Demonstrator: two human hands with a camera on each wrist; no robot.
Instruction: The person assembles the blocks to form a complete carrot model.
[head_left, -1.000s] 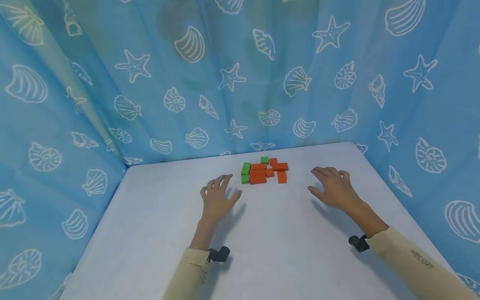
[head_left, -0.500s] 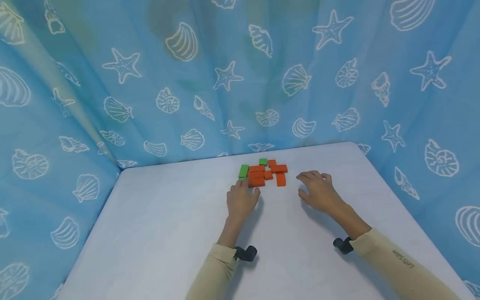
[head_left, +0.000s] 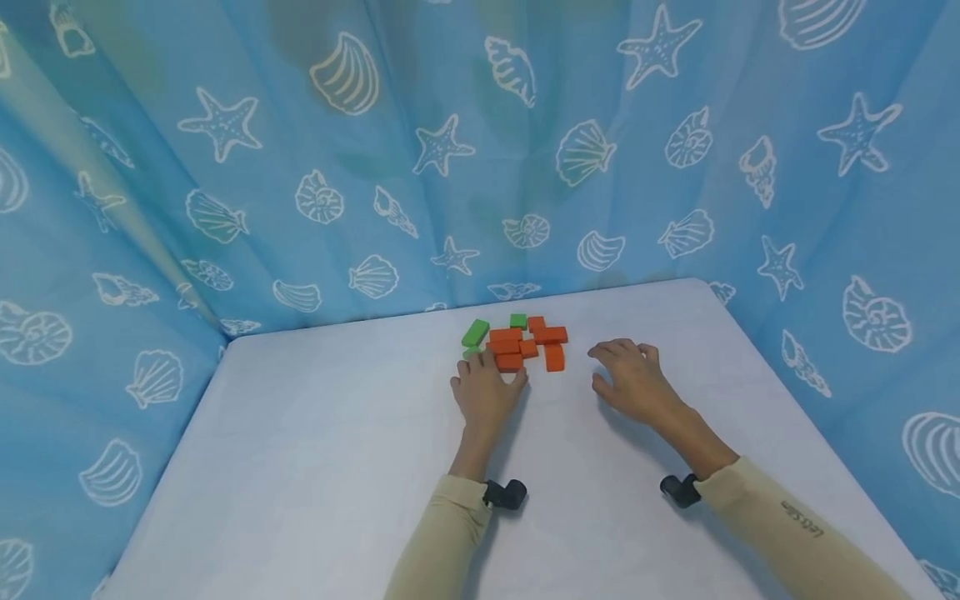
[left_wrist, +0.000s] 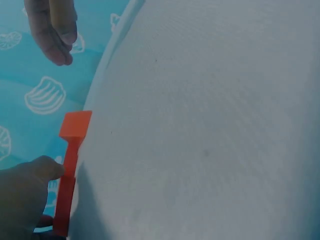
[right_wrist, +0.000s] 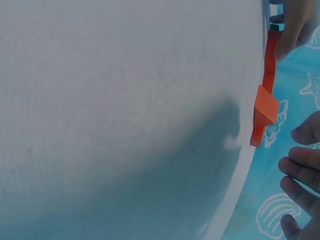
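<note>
My left hand (head_left: 483, 396) is at the front of a flat group of blocks, thumb at the right end and fingertips at the left end of the front orange block (head_left: 509, 363), pinching it. In the left wrist view its thumb (left_wrist: 47, 168) touches the orange row (left_wrist: 66, 195). Behind that block lie more orange blocks (head_left: 506, 336). A long green block (head_left: 476, 333) sits slantwise at the left, a small green one (head_left: 471, 352) partly hidden by the fingers. To the right of the group, my right hand (head_left: 633, 379) hovers with relaxed fingers, holding nothing.
A small green block (head_left: 518, 321) stands at the back of the group. At its right are an orange crossbar block (head_left: 551, 335) and a single orange block (head_left: 554, 358). A shell-patterned blue curtain (head_left: 442, 208) surrounds the white table (head_left: 322, 433).
My left hand has moved right and forward onto the front orange block. The green blocks at the left have shifted outward, the long one turning. My right hand has come closer to the blocks.
</note>
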